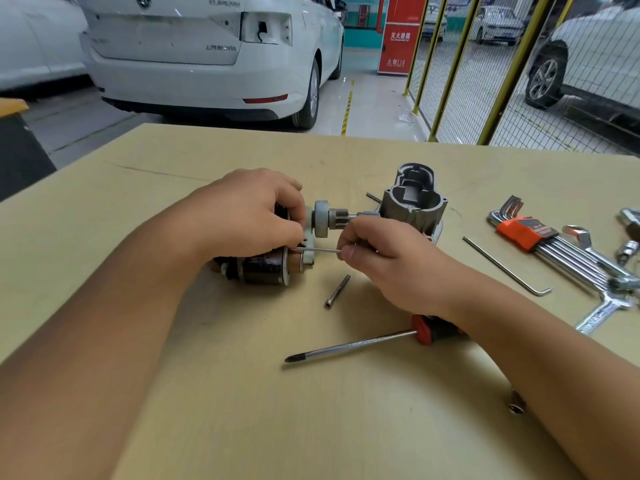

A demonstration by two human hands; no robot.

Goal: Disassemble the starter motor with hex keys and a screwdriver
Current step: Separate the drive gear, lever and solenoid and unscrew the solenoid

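Near edge: bare tan table (242, 410) between the two forearms, open all the way to the bottom of the view.
Nut: small metal piece (516, 405) beside the right forearm, near the table's right side.
Screwdriver (349, 347): steel shaft, tip pointing left; its red-and-black handle is partly hidden under the right wrist.
Bolt (337, 291): thin dark rod lying loose just ahead of the screwdriver, apart from the motor.
Right hand (388, 258): fingers curled, thumb and forefinger pinching a slim steel rod (317, 250) that runs left into the motor's end plate.
Left hand (242, 213): curled over the top of the motor, gripping it.
Motor (266, 271): black cylinder lying on its side mid-table, shaft and pinion (332, 216) sticking out to the right.
Housing (412, 197): grey cast metal, hollow, standing just beyond the pinion.
Hex key (505, 266): single L-shaped key lying right of the housing.
Key set (540, 237): chrome keys in an orange holder, near the right edge, wrenches beside it.
Far edge: free table behind the housing.
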